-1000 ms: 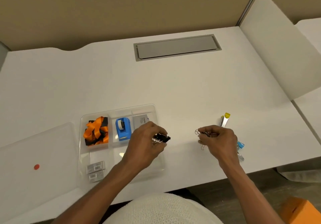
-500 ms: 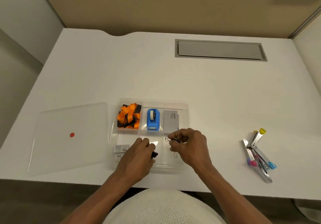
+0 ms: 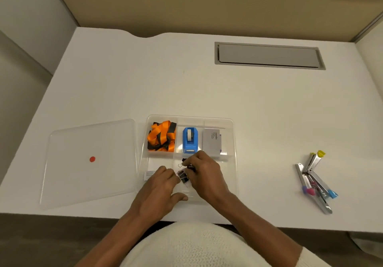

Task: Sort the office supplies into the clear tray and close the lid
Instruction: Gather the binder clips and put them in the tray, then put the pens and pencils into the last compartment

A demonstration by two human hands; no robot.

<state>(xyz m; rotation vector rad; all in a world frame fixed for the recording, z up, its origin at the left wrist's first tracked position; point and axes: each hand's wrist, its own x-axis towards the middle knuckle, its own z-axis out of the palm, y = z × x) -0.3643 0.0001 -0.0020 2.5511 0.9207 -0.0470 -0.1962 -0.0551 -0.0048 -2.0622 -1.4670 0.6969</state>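
Observation:
The clear tray sits at the desk's front middle. Its back compartments hold an orange and black lanyard, a blue tape dispenser and a grey card box. A small staples box lies in the front left compartment. My left hand rests over the front of the tray, fingers spread, fingertips touching a black binder clip lying in the front middle compartment. My right hand pinches more black binder clips just above that compartment. The clear lid, marked with a red dot, lies flat left of the tray.
A pile of metal tools with yellow, pink and blue tips lies on the desk to the right. A grey cable hatch is set into the desk's back. Tan partition walls stand behind and to the right.
Both hands moved left from the open desk to over the tray, carrying binder clips. My left hand has let its clip go into the front middle compartment; my head turned left.

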